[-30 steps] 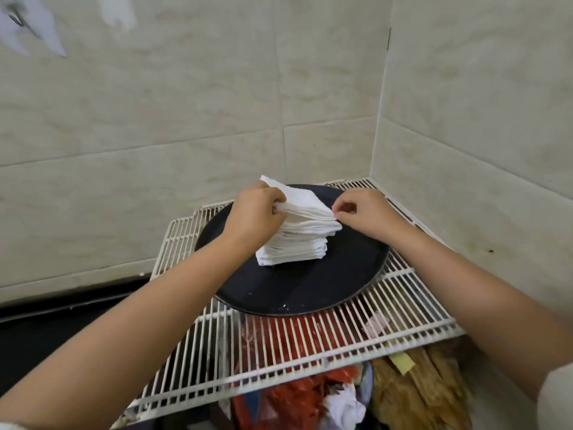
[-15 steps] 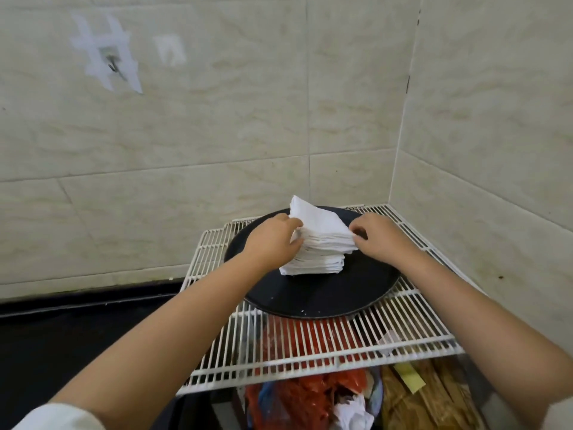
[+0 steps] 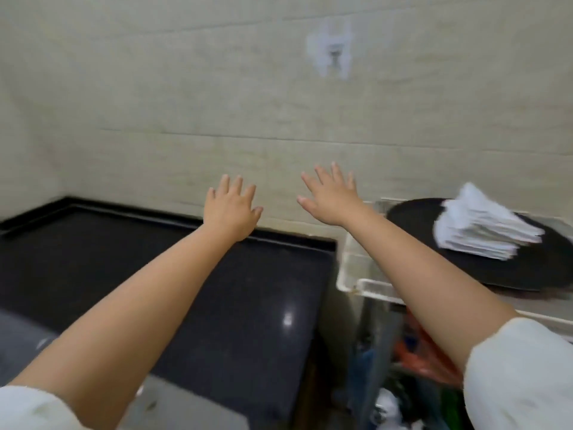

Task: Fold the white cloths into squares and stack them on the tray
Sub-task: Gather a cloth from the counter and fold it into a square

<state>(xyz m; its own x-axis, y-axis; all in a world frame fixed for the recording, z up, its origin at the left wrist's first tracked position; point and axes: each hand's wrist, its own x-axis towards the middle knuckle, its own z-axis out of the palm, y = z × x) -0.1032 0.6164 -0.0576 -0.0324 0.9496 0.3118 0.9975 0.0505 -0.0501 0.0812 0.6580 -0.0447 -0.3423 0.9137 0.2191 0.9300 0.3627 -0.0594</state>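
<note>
White folded cloth squares (image 3: 483, 234) sat stacked but fanned on the round black tray (image 3: 412, 217) at three o'clock, liable to topple, while the left hand (image 3: 231, 209) and right hand (image 3: 330, 198) hovered spread and empty above the black stone desk (image 3: 155, 259).

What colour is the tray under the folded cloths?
Black; the tray shows in the head view, though blurred.

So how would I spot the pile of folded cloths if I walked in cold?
Look to the right of the black countertop, where a white wire rack meets the tiled wall. On it sits a round black tray, and the stack of white cloths rests on that tray, the only bright, layered thing there; both hands are off it.
</note>
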